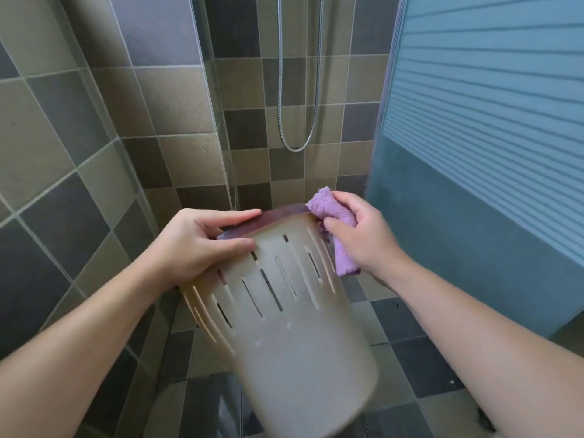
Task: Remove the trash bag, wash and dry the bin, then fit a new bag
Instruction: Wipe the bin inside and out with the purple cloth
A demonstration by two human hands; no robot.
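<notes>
A beige plastic bin (294,327) with slotted sides and a dark purple rim is held in the air, tilted so its mouth faces away from me and its base points toward me. My left hand (202,241) grips the rim on the left side, thumb on the outside wall. A folded purple cloth (335,229) is pinched in my right hand (357,235) and pressed against the right part of the rim. No bag is visible on the bin.
I stand in a tiled shower area. A metal shower hose (297,90) hangs on the back wall. A glass partition edge (221,128) rises at the left. A frosted striped door (486,137) fills the right. Tiled floor (407,352) lies below.
</notes>
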